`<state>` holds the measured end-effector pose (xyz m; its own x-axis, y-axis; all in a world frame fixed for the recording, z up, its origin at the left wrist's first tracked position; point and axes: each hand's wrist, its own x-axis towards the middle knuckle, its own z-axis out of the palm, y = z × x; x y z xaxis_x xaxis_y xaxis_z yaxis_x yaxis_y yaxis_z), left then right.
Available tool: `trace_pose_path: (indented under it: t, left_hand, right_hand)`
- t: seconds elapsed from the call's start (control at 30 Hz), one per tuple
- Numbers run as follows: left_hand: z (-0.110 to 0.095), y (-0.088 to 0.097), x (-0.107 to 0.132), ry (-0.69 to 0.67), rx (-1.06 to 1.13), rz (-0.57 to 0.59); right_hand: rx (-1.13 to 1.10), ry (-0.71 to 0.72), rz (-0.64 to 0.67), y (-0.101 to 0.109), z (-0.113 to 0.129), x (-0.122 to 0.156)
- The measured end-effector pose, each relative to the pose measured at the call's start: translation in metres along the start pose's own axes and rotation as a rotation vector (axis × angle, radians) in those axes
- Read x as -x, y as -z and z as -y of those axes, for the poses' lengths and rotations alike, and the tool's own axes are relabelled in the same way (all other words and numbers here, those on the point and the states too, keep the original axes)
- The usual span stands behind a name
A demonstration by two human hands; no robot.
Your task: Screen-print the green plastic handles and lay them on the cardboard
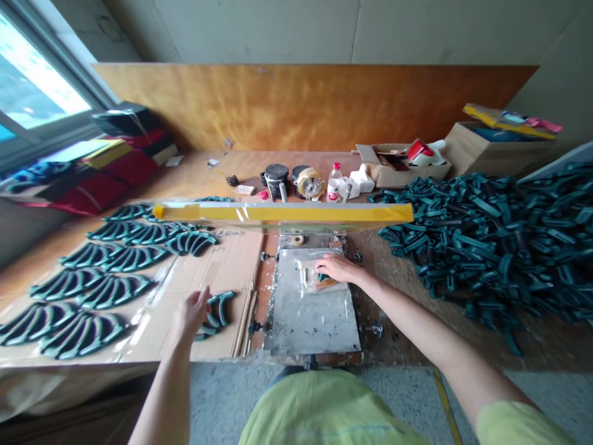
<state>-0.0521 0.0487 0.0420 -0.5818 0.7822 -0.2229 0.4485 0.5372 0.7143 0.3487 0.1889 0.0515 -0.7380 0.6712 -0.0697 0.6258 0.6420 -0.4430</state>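
My right hand [336,269] rests on a clear plastic bag [315,278] lying on a scuffed metal plate [312,327], and a dark green piece shows under its fingers. My left hand [192,312] hangs over a cardboard sheet [222,272], fingers apart and holding nothing. Just to its right lie a few dark green curved plastic pieces [217,315]. Farther left, rows of arched green pieces [83,334] cover the board. A long yellow-edged bar [282,213] spans above the plate.
A large heap of dark green pieces [486,247] fills the right side of the bench. Along the back stand a tape roll [309,183], a plastic bottle [333,183], black tubs and cardboard boxes [403,165]. Folded red and black material [111,173] lies under the window.
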Motion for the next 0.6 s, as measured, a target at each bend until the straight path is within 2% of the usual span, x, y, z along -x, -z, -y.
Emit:
trace_pose_path:
  t: [0.07, 0.13, 0.23, 0.33, 0.47, 0.53, 0.6]
  left_hand:
    - [-0.041, -0.010, 0.002, -0.086, 0.100, 0.020]
    - [-0.078, -0.016, 0.008, -0.200, 0.224, 0.028]
    - [-0.123, -0.018, 0.020, -0.340, 0.401, 0.035]
    - [-0.157, -0.018, 0.032, -0.464, 0.596, 0.044]
    - [-0.187, -0.023, 0.041, -0.521, 0.845, 0.137]
    - [-0.189, -0.025, 0.044, -0.502, 0.882, 0.165]
    - [-0.178, -0.024, 0.049, -0.455, 0.866, 0.148]
  right_hand:
    - [0.008, -0.005, 0.081, -0.010, 0.012, -0.024]
    - [0.017, -0.063, 0.067, -0.019, 0.016, -0.035]
    - [0.076, -0.169, -0.107, -0.032, 0.017, -0.029]
    - [0.143, -0.125, -0.237, -0.046, 0.019, -0.009]
    - [0.158, 0.074, -0.212, -0.059, 0.024, 0.014]
    - [0.143, 0.097, -0.196, -0.057, 0.023, 0.020]
    - [0.100, 0.047, -0.229, -0.048, 0.016, 0.027]
